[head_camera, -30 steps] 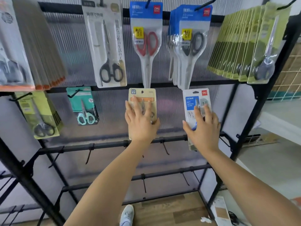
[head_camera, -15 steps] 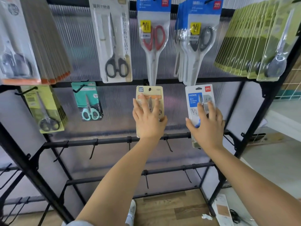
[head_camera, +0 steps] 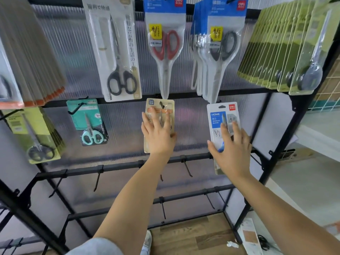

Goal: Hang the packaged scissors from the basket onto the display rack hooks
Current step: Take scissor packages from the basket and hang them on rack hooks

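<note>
Both hands stay flat-fingered, left hand [head_camera: 159,138] on the tan pack [head_camera: 159,107], right hand [head_camera: 232,150] on the white pack [head_camera: 220,115]; packs unmoved, probably hooked mid-frame.

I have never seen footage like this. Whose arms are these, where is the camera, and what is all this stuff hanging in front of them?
There is no machine here: the arms belong to a person stocking a shop display. The single picture comes from a camera worn on the person's head, looking forward and down, so you see both forearms reaching out.

In front stands a black display rack with hooks, hung with packaged scissors. The left hand lies with straight fingers on a beige scissors pack. The right hand lies likewise on a white and blue scissors pack. Both packs are in the second row.

Above hang larger packs, among them red-handled scissors. To the left hangs a small teal pack. Several hooks lower down are bare. Below is a wooden floor.
</note>
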`<control>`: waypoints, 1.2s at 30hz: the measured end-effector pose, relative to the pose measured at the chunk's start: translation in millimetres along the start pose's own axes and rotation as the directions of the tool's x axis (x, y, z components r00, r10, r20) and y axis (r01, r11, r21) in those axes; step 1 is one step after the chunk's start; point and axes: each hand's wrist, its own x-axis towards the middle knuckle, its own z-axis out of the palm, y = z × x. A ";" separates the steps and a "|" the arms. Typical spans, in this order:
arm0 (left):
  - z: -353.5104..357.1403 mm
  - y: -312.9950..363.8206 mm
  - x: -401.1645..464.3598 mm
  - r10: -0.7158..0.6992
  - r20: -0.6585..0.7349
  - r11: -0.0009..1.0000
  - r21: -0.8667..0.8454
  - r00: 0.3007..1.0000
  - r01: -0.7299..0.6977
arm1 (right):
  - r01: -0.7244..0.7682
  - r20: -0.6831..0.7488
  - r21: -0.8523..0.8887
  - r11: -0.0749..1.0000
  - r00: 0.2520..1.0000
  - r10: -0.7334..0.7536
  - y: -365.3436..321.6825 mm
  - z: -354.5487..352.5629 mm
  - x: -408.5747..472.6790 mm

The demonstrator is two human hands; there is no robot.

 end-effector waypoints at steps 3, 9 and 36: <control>11.2 -2.9 14.1 0.003 0.025 1.000 -0.004 1.000 -0.003 | 0.000 -0.004 -0.002 1.000 1.000 0.000 0.6 5.1 1.9; 32.7 -11.6 33.9 -0.002 -0.079 1.000 0.001 0.997 0.002 | 0.002 -0.023 -0.020 1.000 1.000 -0.003 1.7 9.3 2.9; -13.7 75.7 -26.0 0.243 0.568 0.037 -0.815 0.786 0.578 | 0.032 0.061 0.277 0.960 0.997 -0.051 9.2 -29.7 2.2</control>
